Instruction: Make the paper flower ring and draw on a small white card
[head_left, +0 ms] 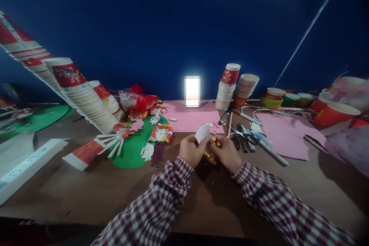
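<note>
Near the middle of the brown table (115, 196), my left hand (191, 150) is closed on a small white piece (203, 133) that sticks up between thumb and fingers. Close beside it, my right hand (227, 153) pinches a yellow and red decorated piece (212, 157), partly hidden behind the fingers. The two hands nearly touch. To their left, a decorated cup piece (162, 133) with a red and yellow rim lies on green paper (127, 157), beside small white and dark red cut-out figures (148, 152).
Tall stacks of paper cups (83, 96) lean at the left, near a white power strip (31, 163). Upright cup stacks (226, 90) stand behind pink paper (190, 117). Scissors (242, 135) and pens (269, 148) lie right of my hands, beside more pink paper (284, 134).
</note>
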Motion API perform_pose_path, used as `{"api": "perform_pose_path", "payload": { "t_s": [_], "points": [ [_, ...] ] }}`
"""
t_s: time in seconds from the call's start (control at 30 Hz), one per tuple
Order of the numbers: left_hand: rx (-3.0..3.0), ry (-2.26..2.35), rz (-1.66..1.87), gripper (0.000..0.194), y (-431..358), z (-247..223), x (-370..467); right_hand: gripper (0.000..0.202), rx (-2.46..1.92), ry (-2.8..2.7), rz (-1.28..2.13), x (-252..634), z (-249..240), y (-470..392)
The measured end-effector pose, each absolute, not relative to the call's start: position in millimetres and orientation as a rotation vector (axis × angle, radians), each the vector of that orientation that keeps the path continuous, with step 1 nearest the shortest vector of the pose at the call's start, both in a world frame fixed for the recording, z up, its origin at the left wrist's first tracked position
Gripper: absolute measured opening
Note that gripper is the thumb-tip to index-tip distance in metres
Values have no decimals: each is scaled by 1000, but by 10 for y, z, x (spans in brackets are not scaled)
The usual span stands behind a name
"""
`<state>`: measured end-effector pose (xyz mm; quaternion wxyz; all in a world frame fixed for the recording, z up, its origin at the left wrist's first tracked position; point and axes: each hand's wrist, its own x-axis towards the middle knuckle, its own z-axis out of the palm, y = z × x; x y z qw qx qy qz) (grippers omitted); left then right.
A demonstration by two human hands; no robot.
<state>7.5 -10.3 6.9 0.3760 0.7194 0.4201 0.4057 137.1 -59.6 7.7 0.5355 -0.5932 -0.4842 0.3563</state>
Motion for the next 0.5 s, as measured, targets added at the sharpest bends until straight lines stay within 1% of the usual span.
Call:
{"api": "perform_pose_path", "payload": {
  "t_s": [0.17, 0.3, 0.5],
  "points": [
    [1841, 1135, 994, 32, -83, 58, 55, 16, -1466, -1176, 813, 1396, 90, -592],
    [1848, 1125, 965, 27, -46, 46, 41, 14, -1505, -1212, 764, 1403, 128, -600],
    [1831, 1088, 967, 23, -23, 61, 32, 19, -1511, -1253, 766, 1391, 140, -606]
  ]
}}
